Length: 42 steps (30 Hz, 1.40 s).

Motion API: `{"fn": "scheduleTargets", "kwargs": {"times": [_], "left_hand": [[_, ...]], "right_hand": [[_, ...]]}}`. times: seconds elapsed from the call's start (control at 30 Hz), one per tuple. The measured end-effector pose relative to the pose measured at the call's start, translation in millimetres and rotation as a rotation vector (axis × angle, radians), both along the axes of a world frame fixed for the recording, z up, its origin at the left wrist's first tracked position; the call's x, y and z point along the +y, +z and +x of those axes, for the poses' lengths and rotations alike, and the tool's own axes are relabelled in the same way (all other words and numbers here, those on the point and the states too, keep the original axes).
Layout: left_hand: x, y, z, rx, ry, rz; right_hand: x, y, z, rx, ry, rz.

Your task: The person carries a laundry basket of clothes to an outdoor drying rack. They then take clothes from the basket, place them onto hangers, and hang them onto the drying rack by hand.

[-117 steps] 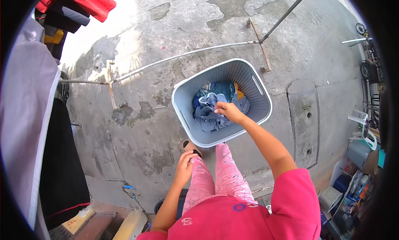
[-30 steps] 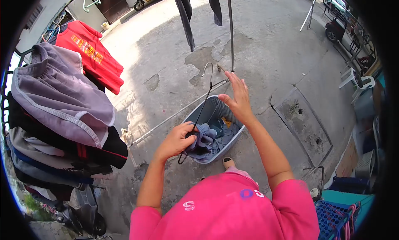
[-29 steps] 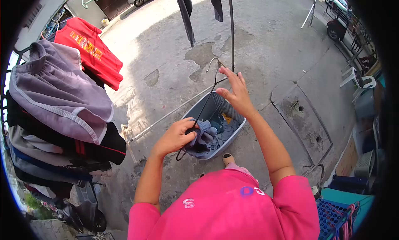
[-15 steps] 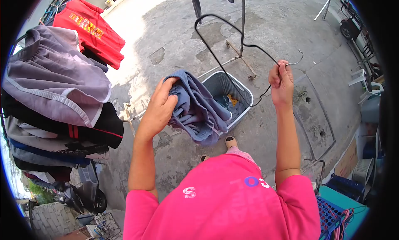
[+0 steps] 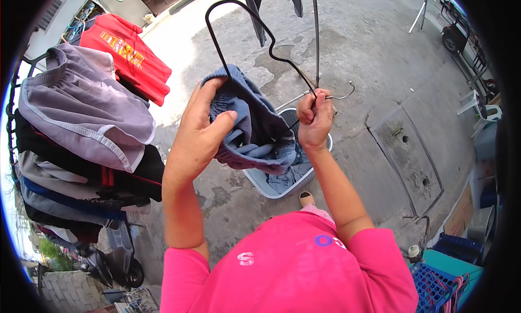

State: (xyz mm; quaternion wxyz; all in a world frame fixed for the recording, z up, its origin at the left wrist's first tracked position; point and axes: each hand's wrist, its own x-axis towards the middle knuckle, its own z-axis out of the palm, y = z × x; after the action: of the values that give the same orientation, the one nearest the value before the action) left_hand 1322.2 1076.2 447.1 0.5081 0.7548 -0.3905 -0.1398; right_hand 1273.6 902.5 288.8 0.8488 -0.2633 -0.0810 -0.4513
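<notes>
My left hand grips the elastic waistband of blue-grey shorts, fingers inside the opening and thumb at the near side. In my right hand is the neck of a black wire hanger, its hook pointing right. The hanger's loop rises above the shorts, and part of its wire passes into the waistband opening. Below the shorts stands the grey laundry basket, partly hidden, with more clothes in it.
Grey shorts, a red shirt and other garments hang at the left. Dark trousers hang from above near a metal pole. A white chair stands right; a blue crate is at lower right.
The hanger left my left hand for my right, and the shorts came up out of the basket. Since half a second ago, the hanger has moved left, part of it now inside the waistband.
</notes>
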Motion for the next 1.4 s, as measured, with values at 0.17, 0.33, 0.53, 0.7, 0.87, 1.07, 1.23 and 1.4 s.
{"fn": "scheduleTargets", "kwargs": {"times": [0.17, 0.33, 0.53, 0.7, 0.87, 1.07, 1.23, 1.4], "left_hand": [[37, -29, 57, -0.056, 0.058, 0.155], [75, -98, 105, -0.157, 0.014, 0.375], [78, -116, 119, 0.014, 0.047, 0.351], [59, -100, 118, -0.158, -0.029, 0.328], [47, -75, 114, -0.229, -0.065, 0.292], [8, -70, 75, -0.140, -0.146, 0.177], [-21, -83, 69, 0.003, -0.153, 0.271], [-13, -90, 80, -0.092, -0.041, 0.201]], "right_hand": [[-33, 6, -20, 0.401, -0.082, -0.455], [-55, 56, -36, 0.724, -0.145, -0.965], [-43, 87, -32, 0.919, -0.255, -1.609], [-22, 91, -12, 0.988, -0.214, -1.861], [-9, 84, 13, 0.875, -0.207, -1.869], [4, 68, 30, 0.825, -0.171, -1.599], [-12, 74, 26, 0.777, 0.219, -1.263], [-72, 29, 7, 1.260, 0.364, -1.305]]}}
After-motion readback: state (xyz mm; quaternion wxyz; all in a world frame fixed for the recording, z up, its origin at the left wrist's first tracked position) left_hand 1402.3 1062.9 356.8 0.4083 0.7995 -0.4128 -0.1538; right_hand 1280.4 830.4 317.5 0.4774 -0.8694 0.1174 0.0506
